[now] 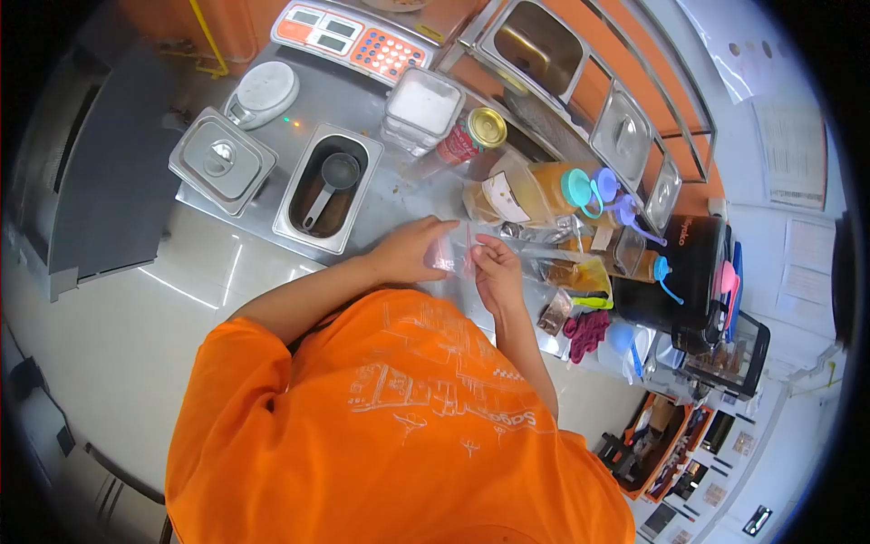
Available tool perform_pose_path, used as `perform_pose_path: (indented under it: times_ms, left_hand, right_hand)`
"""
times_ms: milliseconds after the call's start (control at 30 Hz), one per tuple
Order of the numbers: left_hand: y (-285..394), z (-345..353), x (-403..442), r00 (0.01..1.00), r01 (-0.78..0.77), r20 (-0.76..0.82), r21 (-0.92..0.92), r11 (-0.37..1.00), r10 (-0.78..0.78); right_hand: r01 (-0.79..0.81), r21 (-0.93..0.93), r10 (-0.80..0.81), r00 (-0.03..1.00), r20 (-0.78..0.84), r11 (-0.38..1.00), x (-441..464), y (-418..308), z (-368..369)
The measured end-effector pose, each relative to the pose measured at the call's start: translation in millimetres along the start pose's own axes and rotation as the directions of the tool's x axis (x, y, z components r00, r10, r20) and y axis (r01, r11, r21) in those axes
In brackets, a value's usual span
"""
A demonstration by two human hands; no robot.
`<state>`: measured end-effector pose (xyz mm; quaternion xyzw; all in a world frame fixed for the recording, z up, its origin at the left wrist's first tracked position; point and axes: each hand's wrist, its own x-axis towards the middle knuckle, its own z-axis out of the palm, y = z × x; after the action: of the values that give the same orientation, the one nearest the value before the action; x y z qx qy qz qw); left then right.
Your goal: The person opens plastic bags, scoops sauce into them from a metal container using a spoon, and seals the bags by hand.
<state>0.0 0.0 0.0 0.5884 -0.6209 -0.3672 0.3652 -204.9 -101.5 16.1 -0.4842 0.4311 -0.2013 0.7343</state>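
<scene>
Between my two hands, close in front of my body, is a small clear plastic bag (443,253). My left hand (405,250) grips its left side, thumb and fingers closed on the plastic. On the other side, my right hand (497,270) pinches the bag's edge with curled fingers. What the bag holds, if anything, is too small to tell. Beyond my left hand stands a steel container (341,243) with a dark content, and a measuring scoop (339,171) lies in it. A clear tub (494,201) with a white label is just past my right hand.
On the steel counter are a lidded steel container (201,172), a small white scale (265,93), a larger scale (352,43), a tub of white powder (423,102) and a gold-lidded can (487,128). Capped squeeze bottles (578,189) and a dark red cloth (587,335) are to the right.
</scene>
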Motion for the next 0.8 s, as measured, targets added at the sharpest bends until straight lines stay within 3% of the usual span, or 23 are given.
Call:
perform_pose_path:
  times_ms: [67, 100, 200, 233, 267, 300, 367, 500, 567, 700, 800]
  left_hand:
    - [3, 7, 3, 0.997, -0.056, -0.062, -0.161, 0.985, 0.047]
    - [-1, -6, -9, 0.999, -0.020, -0.045, -0.141, 0.990, 0.014]
    - [0, -5, -6, 0.986, -0.104, -0.148, -0.166, 0.981, 0.080]
    - [1, -9, -4, 0.996, -0.077, -0.059, -0.091, 0.993, 0.072]
    - [1, -14, -3, 0.998, -0.053, 0.027, -0.013, 0.999, 0.053]
    - [0, -15, -2, 0.999, -0.048, 0.024, -0.008, 0.999, 0.048]
    - [-2, -12, 0, 0.986, -0.168, 0.030, 0.157, 0.973, 0.165]
    - [-6, -10, 9, 0.971, -0.239, 0.035, 0.256, 0.937, 0.238]
    - [-3, -14, 13, 0.984, -0.163, 0.113, 0.265, 0.950, 0.137]
    - [-4, -15, 12, 0.979, -0.194, 0.103, 0.228, 0.954, 0.175]
    - [-1, -13, 13, 0.995, -0.098, 0.005, 0.240, 0.966, 0.100]
  right_hand:
    - [0.011, 0.312, 0.010, 0.998, -0.065, 0.950, 2, 7, -10]
    - [-0.012, 0.346, 0.031, 0.998, -0.048, 0.938, 3, 17, 6]
    - [0.049, 0.385, -0.018, 0.996, -0.084, 0.922, -2, 16, 1]
    - [0.056, 0.078, -0.047, 0.993, -0.108, 0.995, -3, 10, 0]
    - [0.051, -0.236, -0.081, 0.989, -0.120, 0.970, -3, 5, 1]
    - [0.052, -0.233, -0.081, 0.990, -0.113, 0.971, -4, -2, 8]
    - [0.193, -0.546, -0.190, 0.980, 0.063, 0.815, -6, -13, 21]
    - [0.225, -0.635, -0.174, 0.974, 0.143, 0.739, 11, -9, 19]
    - [0.143, -0.481, -0.063, 0.982, 0.178, 0.865, 20, 0, 19]
    - [0.217, -0.505, -0.169, 0.976, 0.141, 0.835, 24, -2, 25]
    - [0.263, -0.612, -0.212, 0.965, 0.157, 0.746, 22, -12, 25]
